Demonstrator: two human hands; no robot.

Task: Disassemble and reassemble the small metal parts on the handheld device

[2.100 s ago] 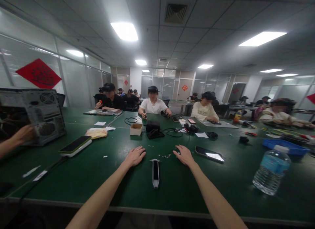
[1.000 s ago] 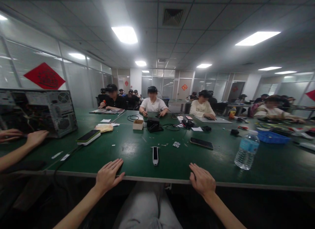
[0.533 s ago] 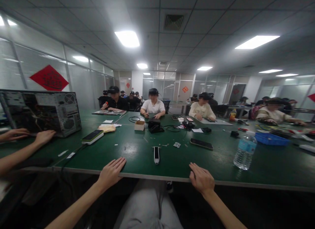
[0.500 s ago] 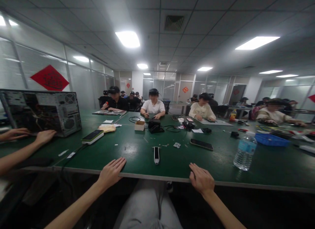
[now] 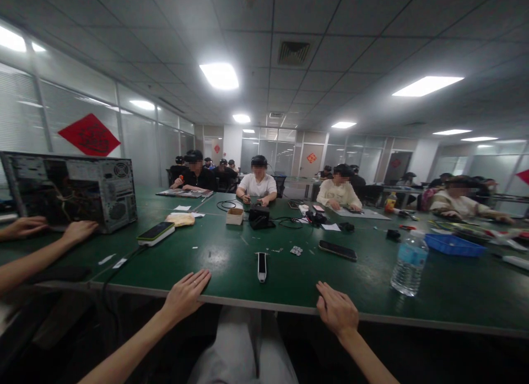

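My left hand (image 5: 188, 293) lies flat on the near edge of the green table (image 5: 289, 285), fingers stretched out and nothing in it. Over to the right, my right hand (image 5: 336, 307) rests at the same edge, palm down with its fingers extended, holding nothing. Between the two hands, a little farther in, lies a small white device with a dark face (image 5: 262, 267). Beyond it are tiny metal bits (image 5: 296, 250), too small to name. A black smartphone (image 5: 338, 250) lies beyond my right hand.
At left, a co-worker's hands (image 5: 78, 230) touch an open computer case (image 5: 111, 196). A power bank-like device (image 5: 156, 233) with a cable lies nearby. A water bottle (image 5: 409, 265) and a blue tray (image 5: 454, 245) stand at right. A small cardboard box (image 5: 235, 216) sits farther back; several people sit beyond.
The view has tilted up slightly, so the table things appear a little lower. Both my hands stay resting at the table edge.
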